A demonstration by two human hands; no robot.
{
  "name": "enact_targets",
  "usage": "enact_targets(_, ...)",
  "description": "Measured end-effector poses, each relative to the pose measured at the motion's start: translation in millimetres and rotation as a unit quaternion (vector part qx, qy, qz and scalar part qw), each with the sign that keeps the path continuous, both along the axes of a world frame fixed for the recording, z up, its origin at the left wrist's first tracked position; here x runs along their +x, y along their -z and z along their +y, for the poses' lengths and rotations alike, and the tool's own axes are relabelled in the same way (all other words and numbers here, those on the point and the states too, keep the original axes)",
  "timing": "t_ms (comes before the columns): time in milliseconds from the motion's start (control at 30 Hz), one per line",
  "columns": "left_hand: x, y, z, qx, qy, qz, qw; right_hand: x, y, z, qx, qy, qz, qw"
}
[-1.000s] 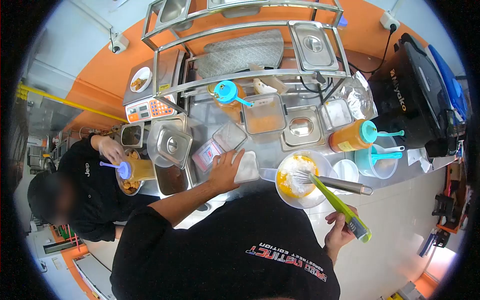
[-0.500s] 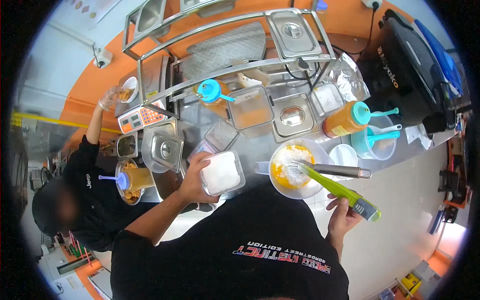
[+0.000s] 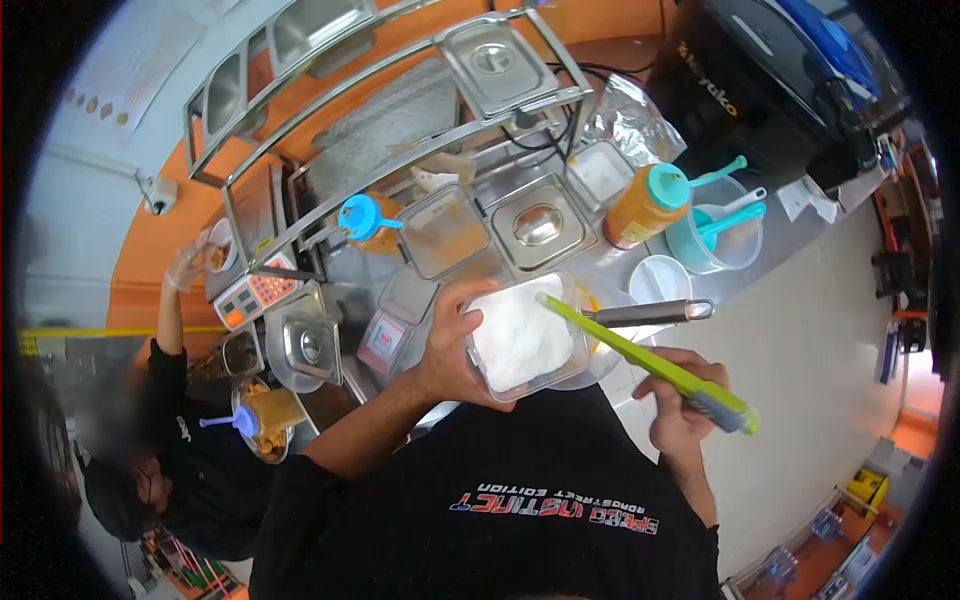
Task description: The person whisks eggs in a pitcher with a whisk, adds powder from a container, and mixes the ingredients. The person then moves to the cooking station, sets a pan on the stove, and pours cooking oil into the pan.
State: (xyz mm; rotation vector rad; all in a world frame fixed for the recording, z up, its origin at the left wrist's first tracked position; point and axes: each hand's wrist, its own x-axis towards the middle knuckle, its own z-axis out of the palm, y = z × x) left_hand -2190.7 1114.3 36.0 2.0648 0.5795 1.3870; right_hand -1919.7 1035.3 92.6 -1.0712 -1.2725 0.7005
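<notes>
My left hand (image 3: 452, 345) is wrapped round a clear square container (image 3: 535, 382) of white powder (image 3: 522, 338), tilted a little and held above the counter. My right hand (image 3: 685, 400) grips a long green utensil (image 3: 640, 355) with a grey section near its end; its kind is unclear. The tip of that utensil is at the powder, inside the container's rim. Behind the container, a pale bowl (image 3: 612, 368) is mostly hidden, and a whisk (image 3: 655, 313) rests in it with its metal handle sticking out to the right.
Around the bowl stand a lidded steel pan (image 3: 540, 225), a teal-capped bottle (image 3: 648, 205), a small white tub (image 3: 660, 280) and a jug with teal utensils (image 3: 715, 235). A metal rack (image 3: 400, 130) rises behind. At left, a co-worker's gloved hand (image 3: 188, 262) holds a white cup beside a scale (image 3: 262, 288).
My left hand has brought the powder container rightward, now covering much of the bowl. The green utensil's tip has gone from over the bowl to the powder. The view has also shifted.
</notes>
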Motion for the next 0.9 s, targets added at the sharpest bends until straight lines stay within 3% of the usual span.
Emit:
enact_targets(33, 6, 1, 2, 0.007, 0.006, 0.004, 1.0, 0, 0, 3, 0.038, -0.032, -0.063, 0.997)
enact_targets(67, 13, 2, 4, 0.012, 0.013, -0.007, 1.0, -6, 0, 0, -0.013, -0.011, -0.001, 1.0)
enact_targets(367, 27, 4, 25, 0.077, -0.008, 0.084, 0.993, -8, 17, -7, -0.117, 0.016, 0.168, 0.979)
enact_targets(533, 34, 18, 24, 0.061, -0.04, 0.033, 0.997, -3, 26, 1, -0.175, 0.039, 0.257, 0.949)
enact_targets(733, 17, 17, 22, 0.061, -0.082, 0.079, 0.992, 4, 33, -2, -0.143, 0.067, 0.385, 0.909)
enact_targets(800, 10, 25, 22, 0.043, -0.095, 0.01, 0.995, 11, 33, -7, -0.133, 0.077, 0.357, 0.921)
enact_targets(900, -2, 15, 25, 0.047, -0.155, 0.037, 0.986, 13, 30, -10, -0.114, 0.096, 0.314, 0.938)
